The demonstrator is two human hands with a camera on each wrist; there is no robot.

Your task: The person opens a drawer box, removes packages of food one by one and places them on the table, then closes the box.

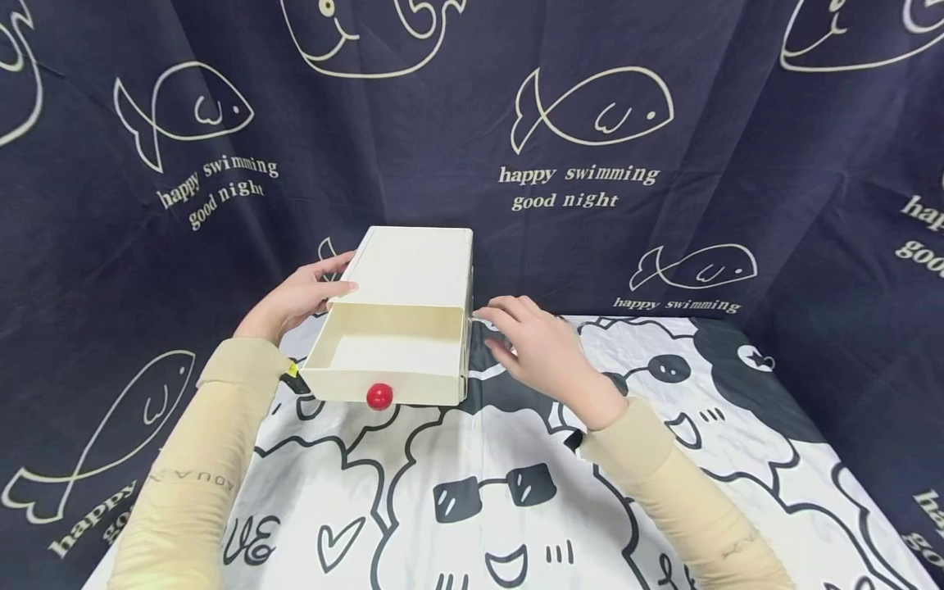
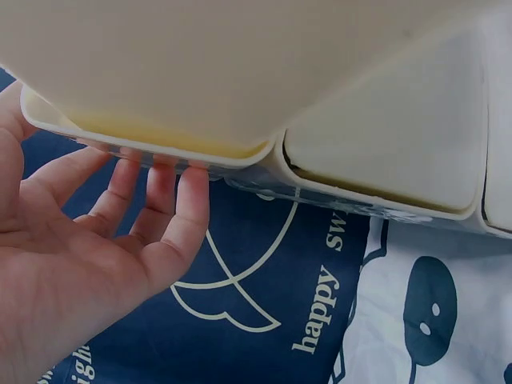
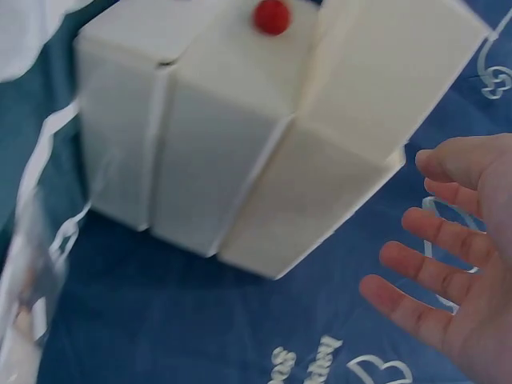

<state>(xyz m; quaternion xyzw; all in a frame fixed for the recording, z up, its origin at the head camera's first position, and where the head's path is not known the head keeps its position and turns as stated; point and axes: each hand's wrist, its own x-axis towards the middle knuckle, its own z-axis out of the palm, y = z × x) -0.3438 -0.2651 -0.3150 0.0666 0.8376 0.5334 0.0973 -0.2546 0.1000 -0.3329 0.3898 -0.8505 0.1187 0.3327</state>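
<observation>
A white drawer cabinet [image 1: 416, 262] stands on the cloth-covered table with its top drawer [image 1: 398, 387] pulled out. The drawer's visible interior is bare, and a red round knob [image 1: 379, 397] sits on its front. My left hand [image 1: 298, 299] rests against the cabinet's left side, fingers extended; in the left wrist view the fingertips [image 2: 192, 196] touch the side wall. My right hand [image 1: 542, 352] hovers beside the cabinet's right side, holding nothing. The right wrist view shows its fingers [image 3: 424, 268] loosely spread, a small gap from the cabinet, and another red knob [image 3: 272, 16] on a lower drawer.
A white tablecloth [image 1: 317, 483] with cartoon sheep covers the table. Behind and at both sides hangs a dark blue curtain [image 1: 457, 147] with fish drawings and lettering. A translucent, white-edged item [image 3: 36, 280] shows at the left of the right wrist view.
</observation>
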